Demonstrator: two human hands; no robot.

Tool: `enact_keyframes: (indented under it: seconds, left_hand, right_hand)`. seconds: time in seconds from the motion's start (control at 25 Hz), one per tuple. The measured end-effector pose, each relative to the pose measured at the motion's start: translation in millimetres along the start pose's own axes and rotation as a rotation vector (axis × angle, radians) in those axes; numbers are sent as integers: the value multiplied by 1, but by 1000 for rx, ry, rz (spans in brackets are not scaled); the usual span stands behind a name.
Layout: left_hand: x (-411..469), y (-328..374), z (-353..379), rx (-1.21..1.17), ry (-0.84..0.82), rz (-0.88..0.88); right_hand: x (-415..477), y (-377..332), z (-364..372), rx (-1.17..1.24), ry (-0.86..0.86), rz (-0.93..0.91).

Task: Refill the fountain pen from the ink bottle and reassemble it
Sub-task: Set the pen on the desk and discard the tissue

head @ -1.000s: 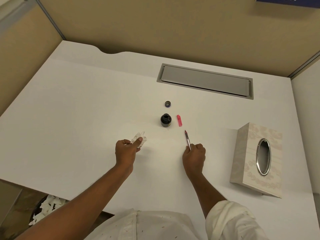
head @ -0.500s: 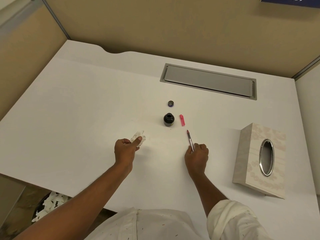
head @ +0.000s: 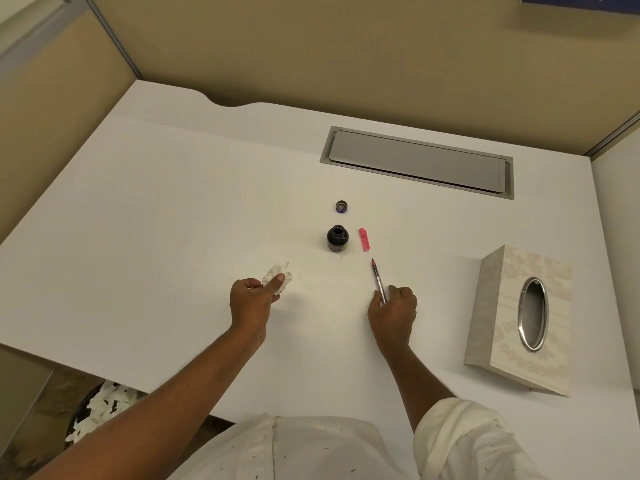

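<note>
Both forearms reach out from the near edge over the white desk (head: 156, 209), bare below rolled white sleeves, and both hands rest low on the surface. The left hand (head: 252, 304) lies left of centre, its fingers curled shut around a crumpled white tissue (head: 277, 273), with the thumb pressed across the wad and most of the paper showing past the knuckles on the far side. The right hand (head: 393, 313) sits to the right of it, well apart, back of the hand up, fingers folded loosely around the near end of the fountain pen section (head: 378, 279). That thin piece points away from the person, slightly leftward, its dark nib end free and aimed toward the open ink bottle (head: 337, 238). The bottle stands upright beyond the two hands, near the desk's middle, apart from the nib. Its cap (head: 341, 206) lies just farther back, open side up. A short pink pen part (head: 364, 239) lies flat just beside the bottle on its right. A patterned tissue box (head: 502, 327) with an oval metal-rimmed opening stands at the right, and a grey cable hatch (head: 417, 162) is set into the far side.
</note>
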State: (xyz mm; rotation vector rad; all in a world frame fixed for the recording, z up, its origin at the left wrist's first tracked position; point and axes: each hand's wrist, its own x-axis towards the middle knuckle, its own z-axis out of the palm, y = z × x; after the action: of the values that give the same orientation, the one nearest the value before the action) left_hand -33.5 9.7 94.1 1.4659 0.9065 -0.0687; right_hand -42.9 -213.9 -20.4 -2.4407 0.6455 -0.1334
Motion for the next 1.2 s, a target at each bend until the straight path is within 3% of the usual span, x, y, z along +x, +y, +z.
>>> enact_keyframes:
  seconds: [1.0, 1.08, 1.2]
  left_hand:
    - [-20, 0, -8, -67, 38, 12]
    - [-29, -3, -13, -82, 35, 25]
    - [-46, -8, -22, -97, -25, 78]
  right_hand:
    - [-1, 4, -11, 93, -73, -4]
    - [-1, 5, -17, 138, -39, -26]
    - [-7, -3, -34, 242, 146, -121]
